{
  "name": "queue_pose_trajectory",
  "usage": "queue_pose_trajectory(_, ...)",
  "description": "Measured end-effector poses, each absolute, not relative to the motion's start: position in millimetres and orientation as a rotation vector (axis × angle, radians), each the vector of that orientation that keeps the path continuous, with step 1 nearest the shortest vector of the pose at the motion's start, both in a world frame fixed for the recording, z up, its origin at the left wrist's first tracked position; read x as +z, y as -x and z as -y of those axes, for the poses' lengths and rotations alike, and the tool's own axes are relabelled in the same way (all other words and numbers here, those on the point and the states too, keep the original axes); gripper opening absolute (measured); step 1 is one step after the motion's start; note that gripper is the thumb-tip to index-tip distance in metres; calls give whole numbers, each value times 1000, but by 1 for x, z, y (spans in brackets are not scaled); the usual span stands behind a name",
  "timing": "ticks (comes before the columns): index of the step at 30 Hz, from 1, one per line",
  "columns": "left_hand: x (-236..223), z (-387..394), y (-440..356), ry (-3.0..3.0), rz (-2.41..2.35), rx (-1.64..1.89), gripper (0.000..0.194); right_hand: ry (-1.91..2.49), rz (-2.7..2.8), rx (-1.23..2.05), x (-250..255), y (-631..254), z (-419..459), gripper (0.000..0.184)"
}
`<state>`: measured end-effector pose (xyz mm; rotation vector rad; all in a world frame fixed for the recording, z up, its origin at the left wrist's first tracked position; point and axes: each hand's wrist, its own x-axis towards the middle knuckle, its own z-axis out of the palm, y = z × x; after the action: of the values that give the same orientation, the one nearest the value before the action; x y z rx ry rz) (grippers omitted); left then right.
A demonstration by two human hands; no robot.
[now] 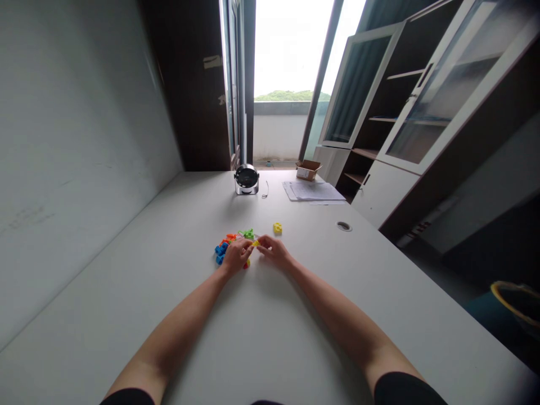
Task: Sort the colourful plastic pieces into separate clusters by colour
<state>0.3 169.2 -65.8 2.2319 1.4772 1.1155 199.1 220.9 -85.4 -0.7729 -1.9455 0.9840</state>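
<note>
- The left hand (238, 254) and right hand (274, 251) meet over the counter (329, 292), each grip apparently closed on a small yellow plastic block (255, 243), though it's hard to be sure from here.
- A slip could knock the heap of blue and orange blocks (222, 250) at 10 o'clock.

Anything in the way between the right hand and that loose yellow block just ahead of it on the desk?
Nothing visible: only the bare white desk lies between the right hand and the yellow plastic block. The coloured pieces sit off to the left, by the left hand.
</note>
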Motion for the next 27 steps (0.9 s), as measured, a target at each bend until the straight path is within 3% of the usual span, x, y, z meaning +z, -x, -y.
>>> queue_pose_trajectory(13,-61,-166,-1,-2218,-1511,1111,19,804,1993,793,-76,-198,-210,25)
queue_pose_trajectory(27,-61,-167,1,-2256,-1448,1054,23,755,1945,815,-82,-199,-216,24)
